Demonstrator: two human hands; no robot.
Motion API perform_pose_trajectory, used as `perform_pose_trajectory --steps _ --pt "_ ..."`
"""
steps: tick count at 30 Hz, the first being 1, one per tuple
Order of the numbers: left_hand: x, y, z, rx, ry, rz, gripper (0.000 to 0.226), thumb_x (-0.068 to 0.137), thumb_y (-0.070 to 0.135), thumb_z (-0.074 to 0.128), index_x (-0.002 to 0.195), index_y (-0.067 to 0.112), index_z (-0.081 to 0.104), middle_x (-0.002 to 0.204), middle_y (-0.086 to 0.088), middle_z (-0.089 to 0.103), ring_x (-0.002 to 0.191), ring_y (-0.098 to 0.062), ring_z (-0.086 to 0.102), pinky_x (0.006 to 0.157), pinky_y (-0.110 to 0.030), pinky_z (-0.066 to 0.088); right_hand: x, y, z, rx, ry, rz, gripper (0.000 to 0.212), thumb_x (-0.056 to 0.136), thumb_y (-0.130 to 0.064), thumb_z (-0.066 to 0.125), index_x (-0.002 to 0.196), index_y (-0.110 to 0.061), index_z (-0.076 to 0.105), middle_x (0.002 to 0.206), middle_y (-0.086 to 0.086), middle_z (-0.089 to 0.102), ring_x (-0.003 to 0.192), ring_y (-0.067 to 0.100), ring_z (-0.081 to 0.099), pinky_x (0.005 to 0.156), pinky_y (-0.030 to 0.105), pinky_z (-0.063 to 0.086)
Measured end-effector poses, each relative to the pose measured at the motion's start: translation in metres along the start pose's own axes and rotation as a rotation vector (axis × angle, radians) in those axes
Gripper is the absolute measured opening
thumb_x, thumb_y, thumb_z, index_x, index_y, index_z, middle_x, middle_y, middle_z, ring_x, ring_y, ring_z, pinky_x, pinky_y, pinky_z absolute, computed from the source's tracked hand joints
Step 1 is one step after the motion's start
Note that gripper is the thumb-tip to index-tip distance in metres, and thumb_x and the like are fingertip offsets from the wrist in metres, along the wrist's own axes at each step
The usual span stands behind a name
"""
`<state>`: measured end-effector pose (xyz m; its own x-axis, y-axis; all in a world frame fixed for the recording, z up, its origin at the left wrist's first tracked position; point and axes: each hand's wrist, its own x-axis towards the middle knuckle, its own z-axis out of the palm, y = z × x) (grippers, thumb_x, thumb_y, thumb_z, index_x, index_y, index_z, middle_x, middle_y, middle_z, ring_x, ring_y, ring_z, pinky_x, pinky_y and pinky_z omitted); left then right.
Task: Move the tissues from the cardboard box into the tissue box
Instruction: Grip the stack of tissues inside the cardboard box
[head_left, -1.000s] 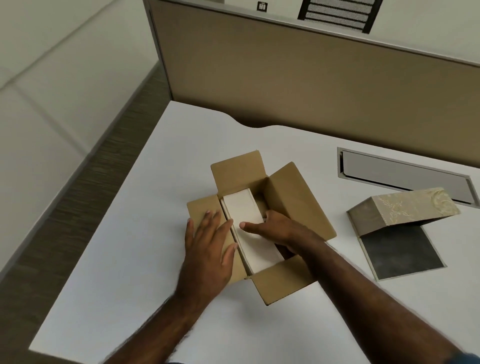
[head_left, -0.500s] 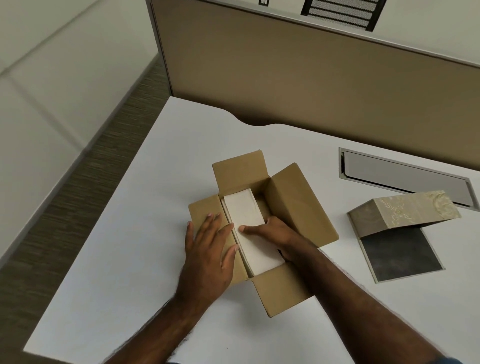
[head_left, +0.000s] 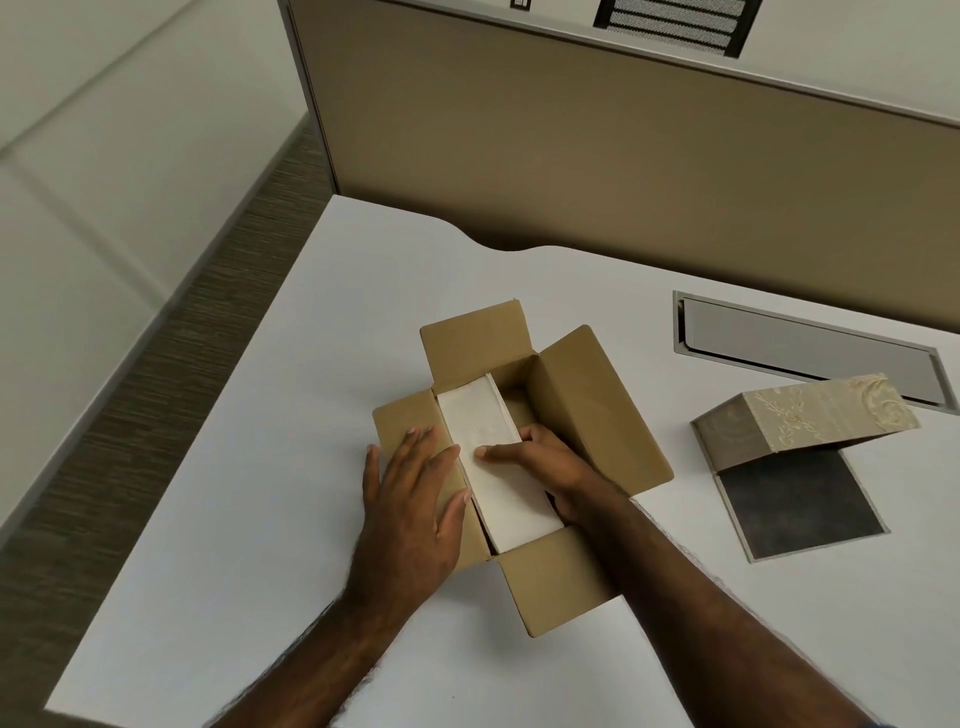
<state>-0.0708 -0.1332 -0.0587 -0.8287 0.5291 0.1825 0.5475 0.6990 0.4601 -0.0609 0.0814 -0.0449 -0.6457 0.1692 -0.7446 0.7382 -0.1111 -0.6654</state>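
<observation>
The white stack of tissues (head_left: 498, 467) lay inside the open brown cardboard box (head_left: 587, 410), the right hand (head_left: 545, 462) gripping its edge, thumb on top, while the left hand (head_left: 415, 499) lay spread flat on the left flap, well apart from the patterned beige tissue box (head_left: 810, 415).

Your way into the cardboard box (head_left: 587, 415) is narrow: the tissues (head_left: 498, 467) fill its left side, and your right hand (head_left: 550, 462) sits in the gap beside them. Your left hand (head_left: 415, 499) lies flat on the left flap. The white table (head_left: 260, 441) lies bare to the left. On the right, bare table separates the box from the tissue box (head_left: 800, 421), which stands propped open.
</observation>
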Motion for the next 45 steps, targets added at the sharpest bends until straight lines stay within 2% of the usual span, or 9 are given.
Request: perform_pose_trajectory --steps 4,16,20,23,25,31,34,38,45 --pt "0.0 0.002 -0.002 -0.009 -0.007 -0.008 0.047 0.094 0.034 0.062 0.138 0.017 0.061 0.153 -0.008 0.057 0.148 -0.028 0.047 0.123 -0.064 0.027 -0.006 -0.005 -0.004 0.047 -0.069 0.012 0.02 0.092 -0.025 0.083 0.098 -0.019 0.064 0.092 0.001 0.078 0.084 0.02 0.074 0.073 0.033 0.06" --pt "0.005 0.007 -0.014 -0.073 -0.058 -0.12 0.052 0.09 0.029 0.072 0.139 0.016 0.061 0.151 -0.008 0.059 0.146 -0.028 0.049 0.124 -0.062 0.026 -0.031 -0.025 -0.014 0.215 -0.198 0.013 0.053 0.086 -0.034 0.086 0.13 -0.009 0.071 0.113 0.014 0.081 0.096 0.029 0.078 0.087 0.043 0.062" --pt "0.01 0.017 -0.032 -0.261 -0.051 -0.177 0.047 0.091 0.02 0.076 0.136 0.011 0.065 0.144 -0.006 0.063 0.136 -0.024 0.056 0.121 -0.041 0.032 -0.065 -0.041 -0.033 0.252 -0.214 -0.035 0.059 0.076 -0.038 0.084 0.127 -0.011 0.071 0.104 0.013 0.08 0.089 0.028 0.078 0.081 0.04 0.064" --pt "0.018 0.037 -0.058 -0.417 0.014 -0.28 0.04 0.097 0.022 0.07 0.136 0.015 0.065 0.133 0.011 0.062 0.125 -0.006 0.055 0.096 -0.004 0.038 -0.093 -0.05 -0.051 0.284 -0.218 -0.05 0.059 0.077 -0.04 0.081 0.128 -0.014 0.067 0.102 0.011 0.079 0.089 0.026 0.078 0.079 0.04 0.065" --pt "0.022 0.052 -0.069 -0.473 0.044 -0.313 0.036 0.1 0.022 0.066 0.135 0.019 0.066 0.129 0.017 0.06 0.12 -0.001 0.055 0.084 0.002 0.036 -0.114 -0.051 -0.064 0.303 -0.221 -0.053 0.053 0.079 -0.039 0.078 0.125 -0.016 0.066 0.098 0.01 0.079 0.087 0.025 0.078 0.08 0.04 0.064" --pt "0.032 0.114 -0.084 -0.883 -0.045 -0.409 0.021 0.104 0.044 0.053 0.116 0.038 0.069 0.107 0.025 0.07 0.104 -0.001 0.067 0.08 -0.008 0.052 -0.177 -0.028 -0.102 0.291 -0.181 -0.001 0.056 0.075 -0.033 0.082 0.125 -0.011 0.07 0.099 0.013 0.08 0.084 0.026 0.079 0.078 0.041 0.066" --pt "0.034 0.144 -0.077 -1.052 -0.204 -0.449 0.058 0.094 0.071 0.046 0.133 0.034 0.066 0.131 0.014 0.071 0.125 -0.007 0.064 0.111 -0.032 0.049 -0.204 -0.01 -0.126 0.291 -0.197 0.052 0.046 0.075 -0.03 0.082 0.115 -0.01 0.077 0.095 0.014 0.081 0.079 0.026 0.08 0.072 0.038 0.068" --pt "0.03 0.186 -0.058 -1.169 -0.41 -0.493 0.09 0.063 0.097 0.054 0.132 0.04 0.065 0.14 0.006 0.067 0.134 -0.013 0.059 0.122 -0.044 0.039 -0.238 0.016 -0.161 0.23 -0.237 0.111 0.029 0.072 -0.032 0.087 0.095 -0.014 0.089 0.099 0.014 0.081 0.081 0.026 0.079 0.076 0.037 0.067" --pt "0.013 0.264 -0.017 -1.252 -0.631 -0.616 0.087 0.064 0.085 0.069 0.133 0.032 0.067 0.133 -0.002 0.072 0.125 -0.024 0.067 0.113 -0.054 0.049 -0.265 0.064 -0.232 0.144 -0.25 0.183 0.043 0.078 -0.033 0.08 0.115 -0.011 0.074 0.093 0.011 0.08 0.078 0.021 0.079 0.072 0.033 0.065"
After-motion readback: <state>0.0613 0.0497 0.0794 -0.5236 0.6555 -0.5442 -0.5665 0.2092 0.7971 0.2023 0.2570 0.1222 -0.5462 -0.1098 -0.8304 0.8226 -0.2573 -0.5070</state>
